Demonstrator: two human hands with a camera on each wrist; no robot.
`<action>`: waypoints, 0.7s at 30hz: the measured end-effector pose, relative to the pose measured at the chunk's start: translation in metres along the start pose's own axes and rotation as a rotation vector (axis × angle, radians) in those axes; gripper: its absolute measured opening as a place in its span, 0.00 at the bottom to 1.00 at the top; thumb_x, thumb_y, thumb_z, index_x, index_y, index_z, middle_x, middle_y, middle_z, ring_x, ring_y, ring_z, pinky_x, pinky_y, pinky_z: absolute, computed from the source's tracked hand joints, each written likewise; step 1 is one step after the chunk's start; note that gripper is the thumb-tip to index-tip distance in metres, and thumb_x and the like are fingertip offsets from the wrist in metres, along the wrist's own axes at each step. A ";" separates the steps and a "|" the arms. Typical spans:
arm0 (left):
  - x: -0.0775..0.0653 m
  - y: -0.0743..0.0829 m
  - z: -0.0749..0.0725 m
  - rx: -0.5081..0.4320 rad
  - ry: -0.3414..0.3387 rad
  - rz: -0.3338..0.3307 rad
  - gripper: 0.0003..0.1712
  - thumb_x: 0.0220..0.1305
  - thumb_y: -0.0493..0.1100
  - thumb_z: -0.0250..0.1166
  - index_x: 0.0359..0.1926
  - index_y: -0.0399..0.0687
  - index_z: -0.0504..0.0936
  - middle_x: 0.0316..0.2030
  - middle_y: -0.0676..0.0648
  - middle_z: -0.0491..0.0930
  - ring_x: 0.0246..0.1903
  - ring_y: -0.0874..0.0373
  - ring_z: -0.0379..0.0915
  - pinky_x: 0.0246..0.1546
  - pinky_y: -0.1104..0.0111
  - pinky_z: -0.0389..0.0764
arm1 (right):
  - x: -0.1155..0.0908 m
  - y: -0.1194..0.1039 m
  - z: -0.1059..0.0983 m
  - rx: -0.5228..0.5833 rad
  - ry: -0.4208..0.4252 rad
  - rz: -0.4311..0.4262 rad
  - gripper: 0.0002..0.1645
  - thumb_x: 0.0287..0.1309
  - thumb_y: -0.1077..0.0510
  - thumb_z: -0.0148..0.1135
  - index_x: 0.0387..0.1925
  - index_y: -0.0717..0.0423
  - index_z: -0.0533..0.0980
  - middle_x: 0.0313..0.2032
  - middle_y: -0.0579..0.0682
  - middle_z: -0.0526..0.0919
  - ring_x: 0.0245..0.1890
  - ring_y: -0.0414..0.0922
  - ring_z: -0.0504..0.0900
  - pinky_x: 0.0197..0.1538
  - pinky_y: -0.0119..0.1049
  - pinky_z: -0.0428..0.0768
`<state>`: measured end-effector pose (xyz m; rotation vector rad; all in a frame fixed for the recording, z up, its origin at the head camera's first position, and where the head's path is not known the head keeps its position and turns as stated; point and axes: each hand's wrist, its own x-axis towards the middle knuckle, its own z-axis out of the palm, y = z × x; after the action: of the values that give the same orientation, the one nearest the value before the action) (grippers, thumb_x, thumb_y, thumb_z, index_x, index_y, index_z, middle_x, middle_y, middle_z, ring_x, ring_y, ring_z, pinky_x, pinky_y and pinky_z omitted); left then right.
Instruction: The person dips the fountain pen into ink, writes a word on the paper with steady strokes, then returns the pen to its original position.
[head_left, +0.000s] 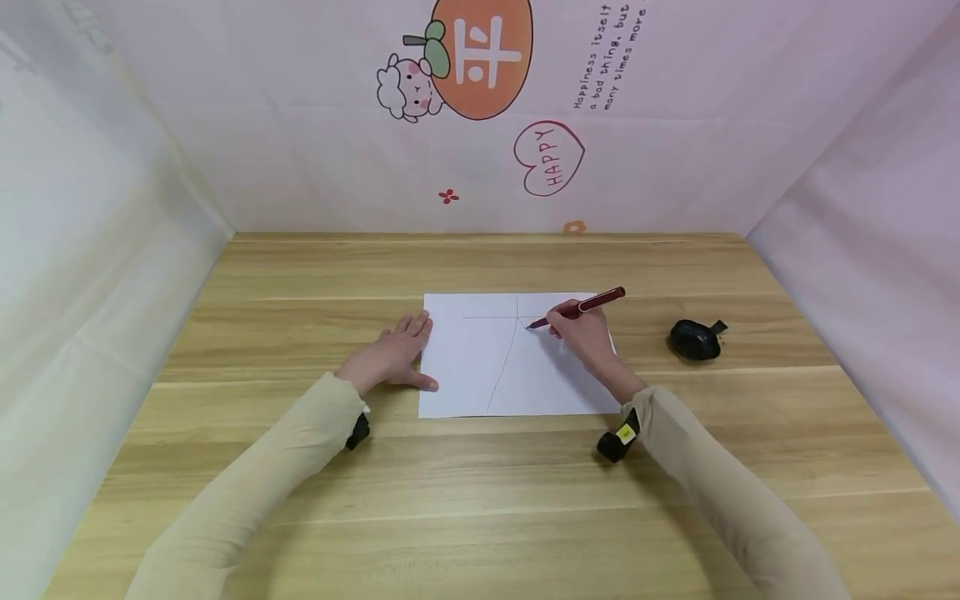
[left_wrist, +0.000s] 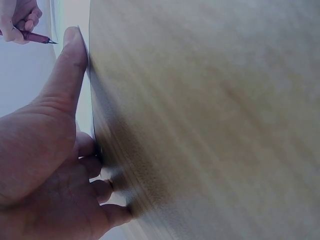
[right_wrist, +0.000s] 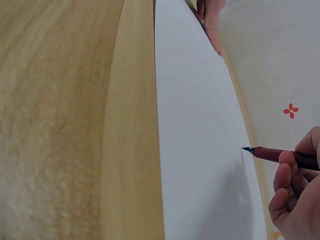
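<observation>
A white sheet of paper (head_left: 457, 375) lies on the wooden table, with thin lines drawn on it: one across the top, a long one running down, and a short slanted stroke where they cross. My right hand (head_left: 585, 333) pinches a dark red fountain pen (head_left: 600, 299), its nib at the end of the short stroke. In the right wrist view the pen's metal nib (right_wrist: 248, 149) meets the paper. My left hand (head_left: 397, 354) rests at the sheet's left edge, fingers extended and thumb (left_wrist: 70, 65) over the paper's edge.
To the right of the paper sits a small black rounded object (head_left: 695, 340) with a short tab. The wooden table (head_left: 480, 500) ends at a white printed cloth (head_left: 337, 175) behind, and pale cloth hangs on both sides.
</observation>
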<state>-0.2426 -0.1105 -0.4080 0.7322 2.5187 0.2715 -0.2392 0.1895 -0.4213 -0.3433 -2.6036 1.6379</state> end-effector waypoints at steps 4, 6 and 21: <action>0.000 0.000 0.000 0.004 -0.005 -0.011 0.62 0.55 0.62 0.64 0.72 0.35 0.36 0.73 0.39 0.28 0.73 0.39 0.25 0.69 0.41 0.43 | -0.001 -0.001 0.001 0.006 0.002 -0.001 0.11 0.53 0.58 0.58 0.36 0.62 0.77 0.18 0.41 0.77 0.22 0.38 0.75 0.27 0.27 0.70; 0.000 -0.001 0.001 0.011 -0.008 -0.017 0.62 0.55 0.62 0.64 0.72 0.35 0.36 0.73 0.39 0.28 0.73 0.39 0.25 0.69 0.41 0.43 | -0.002 -0.001 0.001 0.004 -0.002 0.001 0.12 0.53 0.58 0.58 0.36 0.62 0.77 0.18 0.41 0.77 0.22 0.38 0.75 0.28 0.27 0.70; 0.002 0.001 -0.001 0.002 -0.027 -0.019 0.62 0.55 0.62 0.64 0.72 0.36 0.35 0.74 0.39 0.28 0.73 0.40 0.25 0.69 0.41 0.42 | -0.006 0.001 -0.006 -0.005 -0.012 -0.008 0.11 0.53 0.59 0.57 0.35 0.63 0.77 0.18 0.41 0.77 0.21 0.38 0.74 0.26 0.28 0.68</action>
<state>-0.2440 -0.1084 -0.4079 0.7075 2.4997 0.2515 -0.2319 0.1937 -0.4187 -0.3235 -2.6150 1.6365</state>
